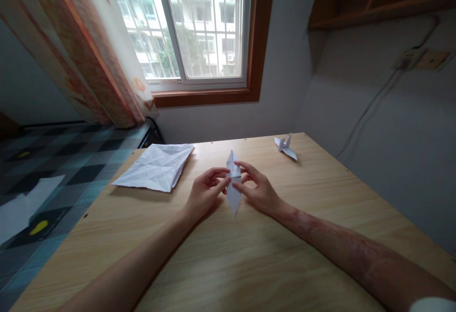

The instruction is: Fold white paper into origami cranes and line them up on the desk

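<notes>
Between my two hands, above the middle of the table, is a narrow white folded paper [234,200], pointed at its far and near ends with a crease across its middle. My left hand [209,186] pinches its left edge with thumb and fingers. On the opposite edge, my right hand [259,188] grips it the same way, thumb nearer and index finger farther up. A finished-looking white paper crane [285,147] stands at the back right of the table. To the left lies a creased, unfolded sheet of white paper [155,165].
The light wooden table [228,264] meets the wall at its far side. Left of it is a checked bedspread [71,165] with loose white paper [32,205] on it. A curtain [85,41] hangs by the window, and a wall shelf [377,15] juts out at upper right.
</notes>
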Demonstrator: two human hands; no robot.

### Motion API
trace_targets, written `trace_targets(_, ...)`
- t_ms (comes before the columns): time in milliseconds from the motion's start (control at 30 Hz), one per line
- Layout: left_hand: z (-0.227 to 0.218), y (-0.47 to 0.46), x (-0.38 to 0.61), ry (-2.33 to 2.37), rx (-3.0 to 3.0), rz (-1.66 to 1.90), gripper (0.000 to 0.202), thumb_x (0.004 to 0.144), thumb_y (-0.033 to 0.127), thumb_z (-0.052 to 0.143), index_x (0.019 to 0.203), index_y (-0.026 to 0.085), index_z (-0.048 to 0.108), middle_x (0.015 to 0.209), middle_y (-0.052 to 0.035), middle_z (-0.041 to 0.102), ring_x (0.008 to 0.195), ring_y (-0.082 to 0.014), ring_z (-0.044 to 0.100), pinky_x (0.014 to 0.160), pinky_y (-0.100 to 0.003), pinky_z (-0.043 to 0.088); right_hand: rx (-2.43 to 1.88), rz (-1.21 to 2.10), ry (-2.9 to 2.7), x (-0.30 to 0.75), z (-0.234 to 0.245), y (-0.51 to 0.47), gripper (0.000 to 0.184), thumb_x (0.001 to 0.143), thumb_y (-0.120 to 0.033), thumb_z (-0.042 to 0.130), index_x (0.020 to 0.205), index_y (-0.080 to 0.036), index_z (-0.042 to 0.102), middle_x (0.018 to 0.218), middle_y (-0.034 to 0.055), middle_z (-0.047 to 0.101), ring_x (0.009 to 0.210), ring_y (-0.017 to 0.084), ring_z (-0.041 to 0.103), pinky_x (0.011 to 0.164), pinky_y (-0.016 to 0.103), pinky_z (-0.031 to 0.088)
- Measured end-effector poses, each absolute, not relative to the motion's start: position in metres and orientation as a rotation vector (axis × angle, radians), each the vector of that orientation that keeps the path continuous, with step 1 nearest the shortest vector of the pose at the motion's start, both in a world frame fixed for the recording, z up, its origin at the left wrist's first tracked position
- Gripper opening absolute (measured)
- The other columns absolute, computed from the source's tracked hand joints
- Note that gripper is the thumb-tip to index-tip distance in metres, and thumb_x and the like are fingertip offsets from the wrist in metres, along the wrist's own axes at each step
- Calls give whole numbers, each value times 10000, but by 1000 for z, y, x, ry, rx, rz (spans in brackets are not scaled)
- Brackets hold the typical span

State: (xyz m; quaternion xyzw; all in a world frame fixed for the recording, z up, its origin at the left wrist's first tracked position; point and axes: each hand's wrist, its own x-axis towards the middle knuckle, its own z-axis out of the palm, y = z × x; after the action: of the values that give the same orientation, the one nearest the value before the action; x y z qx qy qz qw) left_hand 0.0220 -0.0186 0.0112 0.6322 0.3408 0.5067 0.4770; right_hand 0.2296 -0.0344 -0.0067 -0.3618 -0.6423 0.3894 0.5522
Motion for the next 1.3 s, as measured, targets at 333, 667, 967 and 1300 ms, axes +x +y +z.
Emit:
trace_targets(333, 12, -21, 21, 891, 1807, 1302, 230, 936, 394, 866, 1063, 203, 842, 1039, -73, 771, 805, -161, 726, 725, -275, 607, -875, 751, -1527, 230, -11, -30, 184, 963, -405, 842, 1100, -286, 876, 1045, 48, 846, 891, 220, 725, 866, 366, 587)
trace_targets(667, 16, -27, 22, 934, 1990, 1424, 226, 996, 415, 796, 913, 205, 795, 947, -64, 705, 797, -165, 662, 700, -273, 568, -910, 512, -1615, 233, -7, -34, 198, 969, -471, 840, 943, -276, 859, 813, 26, 631, 795, 212, 577, 738, 357, 489)
trace_targets(967, 9, -20, 18, 953, 1724, 1217, 314, 1010, 495, 762, 1002, 187, 699, 741, 2, 683, 664, -148, 669, 605, -238, 481, -935, 903, -1420, 233, -18, -23, 309, 996, -544, 767, 947, -241, 798, 904, 40, 773, 829, 225, 676, 730, 335, 554)
trace_targets(1300, 10, -15, 17, 924, 1652, 1284, 365, 974, 540, 798, 968, 175, 803, 893, -37, 770, 656, -146, 685, 663, -281, 572, -947, 721, -1450, 234, -11, -29, 280, 980, -472, 803, 1158, -260, 763, 965, 28, 752, 869, 212, 667, 822, 343, 546)
